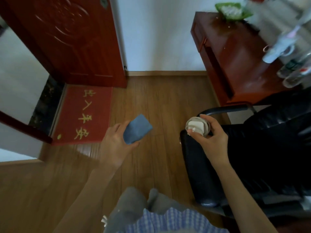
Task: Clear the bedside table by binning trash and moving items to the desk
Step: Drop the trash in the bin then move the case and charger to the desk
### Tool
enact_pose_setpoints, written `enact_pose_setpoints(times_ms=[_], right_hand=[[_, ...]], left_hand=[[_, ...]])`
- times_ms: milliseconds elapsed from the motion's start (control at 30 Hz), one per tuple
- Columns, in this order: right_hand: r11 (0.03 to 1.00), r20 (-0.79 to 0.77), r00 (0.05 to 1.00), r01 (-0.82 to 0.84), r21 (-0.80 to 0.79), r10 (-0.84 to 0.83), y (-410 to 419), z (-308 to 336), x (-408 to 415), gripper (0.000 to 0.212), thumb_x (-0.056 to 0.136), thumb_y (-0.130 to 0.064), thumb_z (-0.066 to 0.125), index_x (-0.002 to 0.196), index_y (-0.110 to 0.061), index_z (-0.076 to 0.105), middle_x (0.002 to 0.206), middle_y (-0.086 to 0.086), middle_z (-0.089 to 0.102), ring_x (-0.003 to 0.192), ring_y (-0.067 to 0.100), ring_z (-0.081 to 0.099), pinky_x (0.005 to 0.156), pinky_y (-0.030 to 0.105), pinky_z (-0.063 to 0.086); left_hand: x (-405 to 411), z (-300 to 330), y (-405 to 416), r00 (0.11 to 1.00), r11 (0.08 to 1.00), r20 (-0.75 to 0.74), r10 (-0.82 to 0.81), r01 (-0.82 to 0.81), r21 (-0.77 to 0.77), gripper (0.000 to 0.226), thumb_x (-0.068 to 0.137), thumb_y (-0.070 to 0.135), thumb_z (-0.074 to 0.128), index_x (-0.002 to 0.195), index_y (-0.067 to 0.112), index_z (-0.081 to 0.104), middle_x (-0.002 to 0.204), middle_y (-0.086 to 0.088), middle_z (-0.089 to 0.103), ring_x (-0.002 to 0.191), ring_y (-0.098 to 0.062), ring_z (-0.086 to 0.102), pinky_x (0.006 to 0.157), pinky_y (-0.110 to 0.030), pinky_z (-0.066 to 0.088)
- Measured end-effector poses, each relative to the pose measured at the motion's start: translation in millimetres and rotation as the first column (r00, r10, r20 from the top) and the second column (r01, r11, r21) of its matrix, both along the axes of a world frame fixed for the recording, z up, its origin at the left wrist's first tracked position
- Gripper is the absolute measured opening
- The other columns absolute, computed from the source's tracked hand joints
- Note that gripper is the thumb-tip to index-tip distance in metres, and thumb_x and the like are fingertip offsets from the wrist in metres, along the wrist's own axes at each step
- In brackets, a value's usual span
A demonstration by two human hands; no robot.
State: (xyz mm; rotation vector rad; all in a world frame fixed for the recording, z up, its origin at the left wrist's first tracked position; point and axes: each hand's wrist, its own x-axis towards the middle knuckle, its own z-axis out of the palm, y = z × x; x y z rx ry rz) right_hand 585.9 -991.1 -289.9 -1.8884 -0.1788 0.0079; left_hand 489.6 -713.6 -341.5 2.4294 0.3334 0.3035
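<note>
Blue and soft-edged, the pack [137, 129] sits in my left hand [117, 140], fingers wrapped round its lower end, the upper end poking free above the floor [159, 101]. I judge it light and squashy, probably a tissue pack or a pouch; a loose clasp around the middle should do, and squeezing hard would only crumple it. No print on it is readable from here.

My right hand [210, 137] is closed on the coil [196, 126], a pale wound cable with a white plug body at its centre, thumb over the top and fingers behind. I take it to be light but springy: the loops could slip loose if I hold only the plug, so gripping across the whole bundle seems safest. It hangs just over the arm of the black chair [252, 148].

Both items are off the bedside table, which is out of view, and in the air between door and desk. The desk [235, 64] stands at the upper right, its near corner bare, with bottles [292, 71] along its right edge and a green packet [232, 10] at the far edge. Bottle labels are too blurred to read.

The red mat [84, 115] by the door [67, 39] carries yellow Chinese characters; I can make out 出入平安.
</note>
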Motion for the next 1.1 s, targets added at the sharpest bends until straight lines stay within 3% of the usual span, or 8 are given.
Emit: enact_pose_setpoints(times_ms=[100,267,367,500,567,800,1033,1100], right_hand=[[1.000,-0.011,1.000,0.026,-0.010,-0.026,25,-1,40,0.058,0.067,-0.028,0.083,0.119,-0.021,0.061,0.107,-0.007,0.066,0.096,0.005,0.065,0.081,0.020,0.055],[0.992,0.005,0.992,0.124,-0.022,-0.124,74,-2,106,0.058,0.065,-0.024,0.086,0.118,-0.023,0.062,0.108,-0.006,0.066,0.095,0.002,0.064,0.077,0.012,0.052],[0.976,0.025,0.975,0.219,0.021,-0.219,102,-1,139,0.055,0.065,-0.019,0.086,0.115,-0.021,0.063,0.105,-0.007,0.067,0.091,0.000,0.065,0.075,0.011,0.051],[0.937,0.050,0.937,0.348,-0.031,-0.346,127,1,169,0.053,0.068,-0.026,0.084,0.116,-0.023,0.062,0.106,-0.007,0.066,0.090,0.000,0.063,0.072,0.011,0.051],[0.907,0.050,0.907,0.419,-0.037,-0.417,136,1,180,0.052,0.069,-0.028,0.083,0.116,-0.026,0.061,0.106,-0.007,0.066,0.089,0.000,0.063,0.070,0.010,0.050],[0.819,0.004,0.823,0.566,-0.097,-0.568,142,-4,223,0.056,0.067,-0.029,0.084,0.117,-0.028,0.061,0.107,-0.010,0.065,0.094,0.003,0.063,0.077,0.011,0.051],[0.721,0.010,0.727,0.683,-0.119,-0.687,107,-19,304,0.056,0.066,-0.033,0.083,0.117,-0.026,0.060,0.107,-0.009,0.066,0.096,0.006,0.063,0.079,0.020,0.052],[0.691,0.009,0.695,0.716,-0.097,-0.719,94,-18,333,0.056,0.066,-0.033,0.083,0.117,-0.026,0.061,0.107,-0.009,0.066,0.095,0.003,0.063,0.078,0.013,0.051]], left_hand=[[44,0,24,1.000,0.999,0.020,-0.020,0.019,0.038,0.066,0.068,0.049,0.069,0.120,0.008,0.060,0.103,-0.005,0.068,0.093,-0.022,0.063,0.082,-0.037,0.051],[137,6,74,0.999,0.995,-0.007,-0.052,0.052,0.085,0.072,0.064,0.059,0.059,0.123,0.020,0.056,0.111,0.002,0.064,0.101,-0.019,0.057,0.084,-0.032,0.045],[201,11,106,0.984,0.980,0.011,-0.177,0.175,0.091,0.069,0.066,0.064,0.058,0.124,0.026,0.054,0.112,0.007,0.062,0.103,-0.016,0.056,0.083,-0.029,0.045],[276,25,136,0.961,0.955,0.010,-0.277,0.273,0.118,0.066,0.072,0.051,0.069,0.129,0.022,0.052,0.122,0.005,0.058,0.112,-0.019,0.051,0.086,-0.026,0.035],[310,27,145,0.933,0.922,0.006,-0.359,0.354,0.157,0.067,0.073,0.056,0.062,0.129,0.021,0.053,0.121,0.005,0.058,0.113,-0.019,0.051,0.087,-0.025,0.034],[416,23,141,0.829,0.810,-0.053,-0.557,0.556,0.188,0.069,0.072,0.054,0.065,0.133,0.024,0.047,0.126,0.006,0.055,0.118,-0.017,0.047,0.089,-0.021,0.028],[527,25,90,0.758,0.749,-0.004,-0.652,0.646,0.148,0.070,0.066,0.037,0.081,0.127,0.015,0.055,0.118,-0.004,0.062,0.105,-0.023,0.056,0.081,-0.030,0.046],[565,25,71,0.733,0.724,-0.001,-0.680,0.672,0.154,0.069,0.064,0.035,0.083,0.125,0.013,0.057,0.115,-0.006,0.064,0.102,-0.025,0.058,0.078,-0.033,0.048]])
